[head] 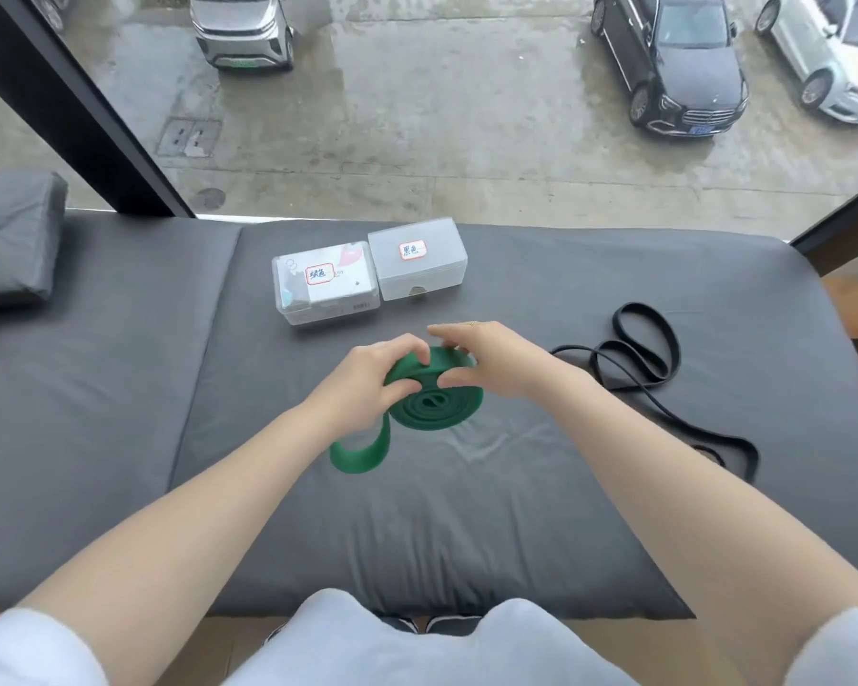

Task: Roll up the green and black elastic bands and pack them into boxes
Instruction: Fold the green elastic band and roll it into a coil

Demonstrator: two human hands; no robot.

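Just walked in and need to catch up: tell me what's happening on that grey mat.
A person is rolling the green band into a coil with both hands: the left hand and right hand pinch the roll, and a short tail is not yet wound. The black band lies loose to the right. Two labelled plastic boxes sit shut behind.

Two boxes sit side by side, touching, at the far middle of the mat point(466, 512): left box point(325, 288), right box point(417, 259). Coil point(434, 403) lies just in front of them, mid-mat, between left hand point(367, 383) and right hand point(486, 358), loose tail trailing toward the near left. Uncoiled band point(645, 354) lies right of the coil. Cushion point(11, 240) at far left. Window behind the mat.
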